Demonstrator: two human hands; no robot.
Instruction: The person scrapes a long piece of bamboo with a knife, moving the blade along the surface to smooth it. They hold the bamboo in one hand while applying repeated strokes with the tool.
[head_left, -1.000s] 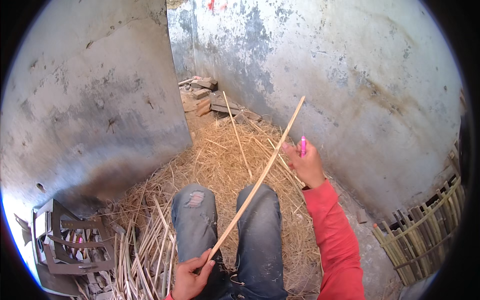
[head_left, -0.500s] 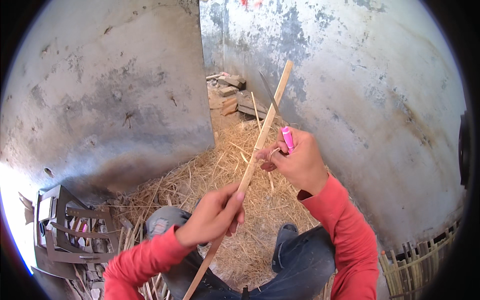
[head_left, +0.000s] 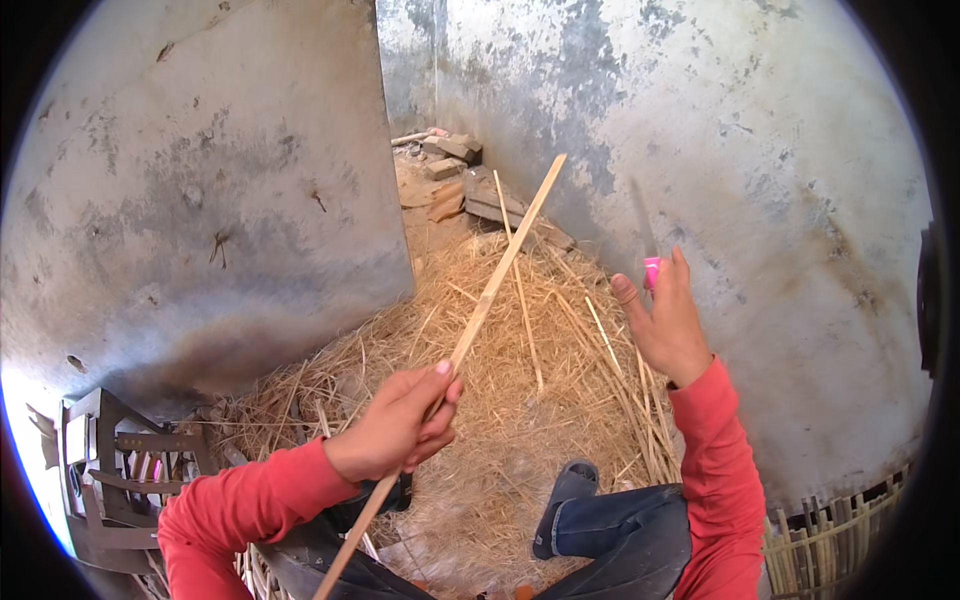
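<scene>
A: Stick (head_left: 497, 275) runs from bottom centre of the frame up to upper centre, over the straw (head_left: 520, 400). Grip?

B: Left hand (head_left: 400, 425) is closed around its lower part. Right hand (head_left: 668, 325) sits right of centre, well apart from the stick, fingers half curled on a knife with a pink handle (head_left: 651, 270), blade pointing up and blurred.

A: Advice?

B: Judgement: hold the stick steady and cut away from the left fingers.
</scene>
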